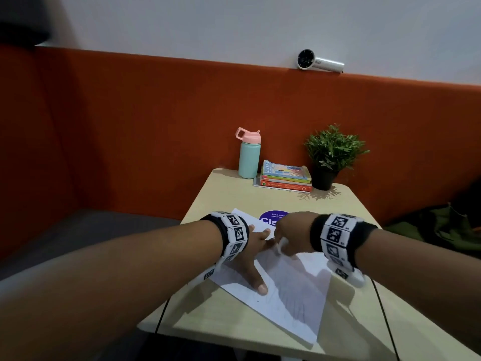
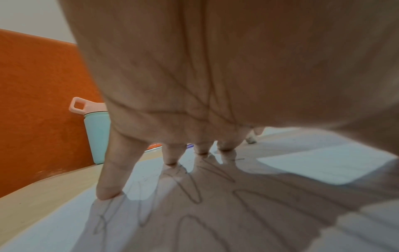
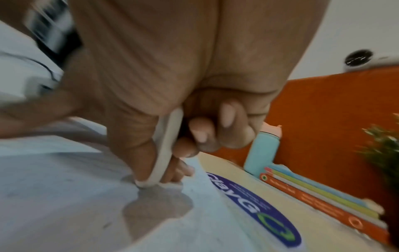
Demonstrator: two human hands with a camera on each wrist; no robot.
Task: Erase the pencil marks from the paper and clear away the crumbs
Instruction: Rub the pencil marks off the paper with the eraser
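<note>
Left hand (image 1: 250,259) spread flat pins the paper (image 1: 291,287) on the table (image 1: 221,321); right hand (image 1: 294,234) pinches a white eraser (image 3: 166,146) onto it — advise short strokes away from the pinning fingers.

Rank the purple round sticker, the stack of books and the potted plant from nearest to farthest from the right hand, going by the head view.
1. Purple round sticker: on the table just beyond the right hand, partly hidden by it.
2. Stack of books: farther back, beside the bottle.
3. Potted plant: at the table's far right corner, a little beyond the books.
</note>
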